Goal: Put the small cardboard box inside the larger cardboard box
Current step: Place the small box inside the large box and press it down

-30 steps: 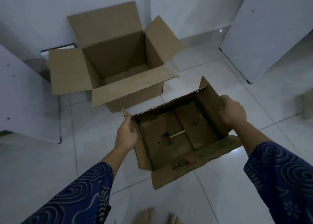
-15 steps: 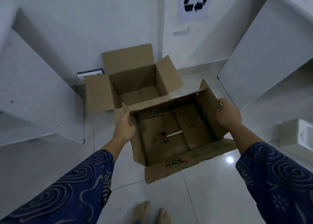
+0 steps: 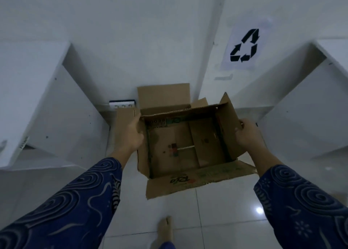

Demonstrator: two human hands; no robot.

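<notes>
**Small box carried up over the big one**

My left hand [image 3: 131, 135] grips the left wall of the small cardboard box [image 3: 186, 145]; my right hand [image 3: 248, 135] clasps its right flap. A second ago it hung low, well short of the larger cardboard box [image 3: 163, 96] by the wall. Now it is raised, covering most of that opening. I judge lowering comes next, flaps permitting.

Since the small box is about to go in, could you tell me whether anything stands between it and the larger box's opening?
Nothing visible does. The small box, held by the left hand and right hand, hides most of the larger box, whose flaps stand open. Its inside cannot be seen now.
</notes>
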